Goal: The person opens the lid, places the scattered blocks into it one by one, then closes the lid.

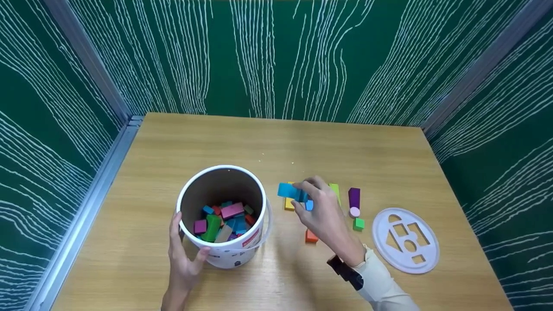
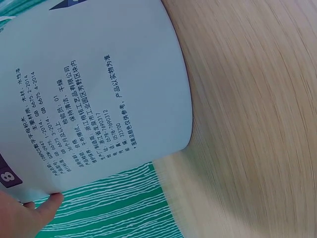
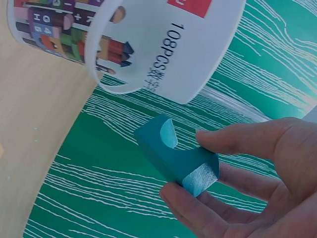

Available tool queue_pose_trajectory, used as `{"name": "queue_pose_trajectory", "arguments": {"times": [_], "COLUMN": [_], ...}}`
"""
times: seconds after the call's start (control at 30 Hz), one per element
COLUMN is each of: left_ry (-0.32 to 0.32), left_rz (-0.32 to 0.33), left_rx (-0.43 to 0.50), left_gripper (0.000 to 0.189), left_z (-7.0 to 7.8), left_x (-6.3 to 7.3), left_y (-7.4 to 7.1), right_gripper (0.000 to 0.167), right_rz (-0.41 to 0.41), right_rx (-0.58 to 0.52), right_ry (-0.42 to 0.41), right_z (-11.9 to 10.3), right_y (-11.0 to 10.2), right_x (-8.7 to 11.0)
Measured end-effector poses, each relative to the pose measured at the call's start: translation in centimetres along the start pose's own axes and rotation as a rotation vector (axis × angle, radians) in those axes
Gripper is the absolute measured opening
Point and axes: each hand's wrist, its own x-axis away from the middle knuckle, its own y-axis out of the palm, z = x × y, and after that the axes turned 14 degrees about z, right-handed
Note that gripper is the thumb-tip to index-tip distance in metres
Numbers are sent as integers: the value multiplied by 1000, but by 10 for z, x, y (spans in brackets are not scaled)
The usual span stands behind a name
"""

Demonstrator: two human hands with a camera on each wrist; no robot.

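Observation:
My right hand (image 1: 322,207) pinches a blue arch-shaped wooden block (image 3: 166,153) between thumb and fingers, its curved cutout showing in the right wrist view. The hand is above the table, to the right of a white bucket (image 1: 229,259). My left hand (image 1: 183,263) rests against the bucket's outer wall at the near left, fingers extended and thumb spread along it. Only part of that hand shows in the left wrist view, beside printed text on the wall. Inside the bucket lie mixed colored blocks, among them a pink block (image 1: 232,210) and a green curved block (image 1: 211,228).
Loose blocks lie around the right hand: yellow (image 1: 289,205), orange-red (image 1: 311,236), purple (image 1: 354,197) and green (image 1: 358,224). A white round lid (image 1: 380,250) with shaped cutouts lies at the right. The bucket's handle (image 1: 268,224) hangs on its right side. Green walls enclose the table (image 1: 194,138).

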Motion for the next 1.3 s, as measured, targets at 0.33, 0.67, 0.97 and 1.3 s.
{"name": "queue_pose_trajectory", "arguments": {"times": [0.33,0.67,0.97,1.3], "left_ry": [76,10,14,-47], "left_rz": [13,-2,1,-26], "left_rx": [54,22,-3,-15], "left_gripper": [85,88,85,89], "left_z": [-3,0,1,4], "left_x": [-1,-1,-1,-2], "left_y": [1,0,0,-1], "right_gripper": [34,36,34,32], "right_rz": [25,21,-35,-82], "right_rx": [-26,-58,-90,-113], "right_ry": [-110,-183,-234,-308], "right_z": [-10,-24,-37,-45], "right_y": [-6,-6,0,7], "right_x": [-4,-7,-8,-10]}}
